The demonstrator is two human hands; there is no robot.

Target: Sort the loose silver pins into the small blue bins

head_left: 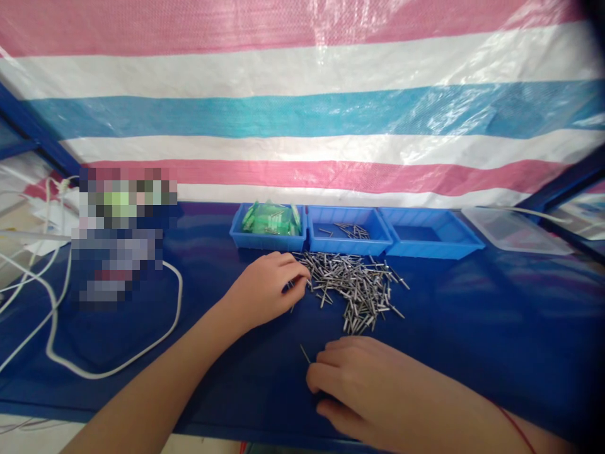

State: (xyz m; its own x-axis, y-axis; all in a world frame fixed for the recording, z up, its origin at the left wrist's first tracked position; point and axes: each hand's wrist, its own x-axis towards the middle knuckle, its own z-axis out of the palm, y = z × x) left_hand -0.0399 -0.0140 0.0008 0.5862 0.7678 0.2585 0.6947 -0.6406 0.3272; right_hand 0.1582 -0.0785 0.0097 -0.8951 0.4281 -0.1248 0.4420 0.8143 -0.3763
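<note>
A heap of small metal pins (357,287) lies on the blue table (472,315). My left hand (267,287) rests at the heap's left edge, fingers curled and pinching pins there. My right hand (359,378) lies nearer to me, fingers curled down on the table, with one loose pin (305,354) sticking out beside its fingertips; I cannot see whether it grips that pin.
Three blue bins stand in a row behind the heap: the left (268,222) holds green pieces, the middle (348,228) a few pins, the right (428,232) looks bare. A clear lid (515,230) lies far right. White cables (113,366) loop at left. A striped tarp hangs behind.
</note>
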